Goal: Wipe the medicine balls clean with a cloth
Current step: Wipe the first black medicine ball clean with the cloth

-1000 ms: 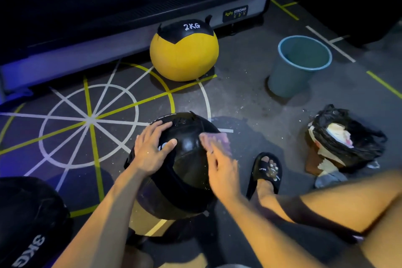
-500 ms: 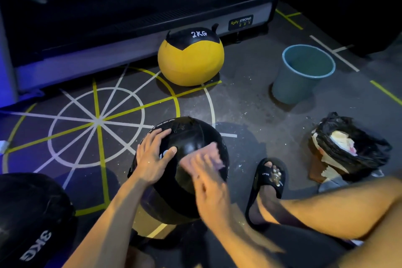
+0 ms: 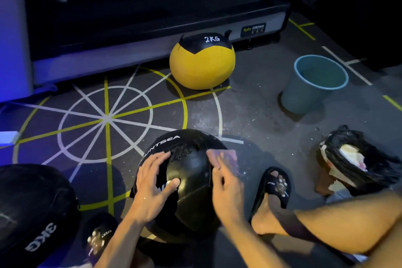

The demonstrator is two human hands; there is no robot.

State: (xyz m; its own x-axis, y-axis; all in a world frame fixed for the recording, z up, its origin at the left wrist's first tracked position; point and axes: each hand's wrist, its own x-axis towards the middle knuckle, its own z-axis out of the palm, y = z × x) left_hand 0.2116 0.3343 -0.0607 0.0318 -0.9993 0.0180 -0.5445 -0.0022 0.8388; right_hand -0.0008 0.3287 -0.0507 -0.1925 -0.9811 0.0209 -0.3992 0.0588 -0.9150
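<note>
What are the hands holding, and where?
The right hand presses the cloth under its fingers against the black ball. The left hand rests flat on the ball's top left, steadying it.

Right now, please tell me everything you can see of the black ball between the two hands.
The black medicine ball sits on the gym floor between the person's feet. It looks like smooth, leather-like material sewn in panels, with white lettering near its top. The covering is torn and flaking on the upper part. The left hand rests spread on its left side, and the right hand presses a pinkish cloth against its upper right.
</note>
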